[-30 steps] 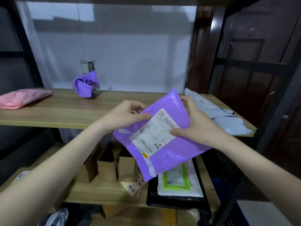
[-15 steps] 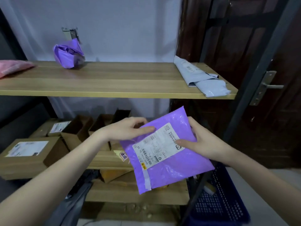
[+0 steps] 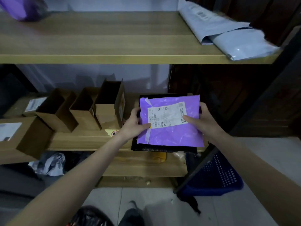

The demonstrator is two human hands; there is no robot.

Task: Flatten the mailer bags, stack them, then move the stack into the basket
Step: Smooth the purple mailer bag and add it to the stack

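While both hands hold it, we note the flat purple plastic mailer bag (image 3: 171, 128) over a black tray (image 3: 162, 148) on the middle wooden shelf (image 3: 81, 141): left hand (image 3: 135, 126) and right hand (image 3: 200, 121) pinch opposite edges, thumbs on top.

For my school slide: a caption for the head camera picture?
Both hands hold a purple mailer bag over the lower shelf.

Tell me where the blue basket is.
The blue basket sits on the floor at the lower right of the head view, behind the rack's dark post, below and right of the purple mailer.
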